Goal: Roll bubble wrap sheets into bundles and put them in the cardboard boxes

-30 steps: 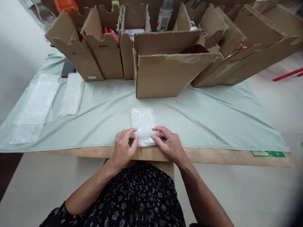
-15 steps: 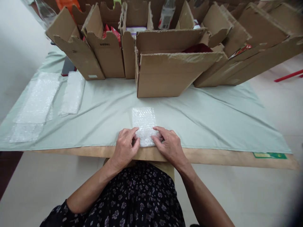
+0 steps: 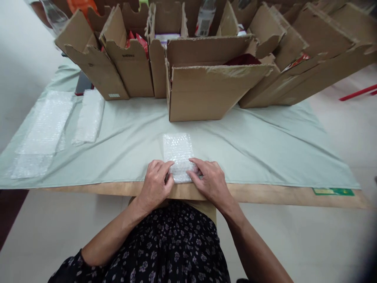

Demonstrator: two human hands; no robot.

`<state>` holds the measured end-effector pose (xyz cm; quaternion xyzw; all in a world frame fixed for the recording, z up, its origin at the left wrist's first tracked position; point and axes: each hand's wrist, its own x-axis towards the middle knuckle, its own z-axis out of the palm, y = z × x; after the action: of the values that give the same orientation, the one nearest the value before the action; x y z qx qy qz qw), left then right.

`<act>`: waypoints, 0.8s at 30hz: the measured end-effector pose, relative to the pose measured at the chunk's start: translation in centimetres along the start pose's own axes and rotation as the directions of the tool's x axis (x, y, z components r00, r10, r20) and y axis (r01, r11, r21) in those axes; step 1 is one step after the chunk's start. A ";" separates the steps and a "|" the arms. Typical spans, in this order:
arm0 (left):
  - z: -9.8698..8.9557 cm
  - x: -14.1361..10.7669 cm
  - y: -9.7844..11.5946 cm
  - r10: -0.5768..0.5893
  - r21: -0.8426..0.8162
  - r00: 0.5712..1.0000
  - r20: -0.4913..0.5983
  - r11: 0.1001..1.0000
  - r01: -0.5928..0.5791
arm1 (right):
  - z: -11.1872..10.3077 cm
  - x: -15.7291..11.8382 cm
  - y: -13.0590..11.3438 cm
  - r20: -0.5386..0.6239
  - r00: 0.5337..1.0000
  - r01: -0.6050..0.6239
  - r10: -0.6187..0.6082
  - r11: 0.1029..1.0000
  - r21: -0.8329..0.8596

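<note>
A small piece of bubble wrap (image 3: 177,147) lies at the table's front edge, its near part folded over on itself. My left hand (image 3: 158,177) grips the left side of that fold between thumb and fingers. On the right side, my right hand (image 3: 208,177) pinches the same fold, thumb nearer me and forefinger on top. Whether anything is wrapped inside cannot be made out.
More bubble wrap sheets (image 3: 44,125) lie at the left, beside a narrower folded piece (image 3: 89,116). Several open cardboard boxes (image 3: 203,94) line the back, with bottles (image 3: 205,19) behind. A dark flat object (image 3: 84,83) rests by the boxes. A green strip (image 3: 332,192) sits on the wooden edge.
Both hands stay at the bubble wrap's near fold, with the fingers shifted only slightly. The whole view has moved a little.
</note>
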<state>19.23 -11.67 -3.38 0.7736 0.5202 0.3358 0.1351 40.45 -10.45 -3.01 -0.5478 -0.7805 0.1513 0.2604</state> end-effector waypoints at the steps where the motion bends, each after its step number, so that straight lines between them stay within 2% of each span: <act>1: 0.0 0.0 0.0 0.001 0.008 1.000 0.005 1.000 -0.001 | -0.2 -0.3 -0.1 -0.037 0.999 0.026 -0.026 1.000 -0.019; 5: -0.1 0.1 0.1 0.017 0.009 0.999 0.028 1.000 -0.017 | -1.5 -1.6 -0.3 -0.153 0.976 0.141 -0.155 0.985 -0.102; 10: -0.2 0.0 0.1 0.029 0.009 0.999 0.038 1.000 -0.030 | -2.1 -2.5 0.1 -0.013 0.965 0.259 -0.262 0.958 -0.121; 13: -0.1 0.0 -0.1 0.024 -0.009 1.000 0.015 1.000 -0.024 | -1.5 -2.2 0.3 0.037 0.963 0.270 -0.267 0.950 -0.154; 16: -0.3 -0.2 -0.3 0.020 -0.045 1.000 0.006 0.999 -0.020 | -1.0 -1.6 0.3 0.018 0.958 0.285 -0.286 0.946 -0.157; 19: -0.8 -0.4 -0.7 0.054 -0.077 0.998 0.023 0.996 -0.052 | -0.8 -1.3 0.5 -0.033 0.956 0.290 -0.293 0.954 -0.078; 24: -1.7 -0.1 -1.1 0.125 -0.132 0.990 0.061 0.984 -0.117 | -1.3 -0.9 1.0 -0.037 0.981 0.193 -0.191 0.978 0.078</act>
<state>17.29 -11.56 -2.74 0.8045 0.4445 0.3493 0.1818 42.22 -11.00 -2.75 -0.4612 -0.8190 0.1490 0.3072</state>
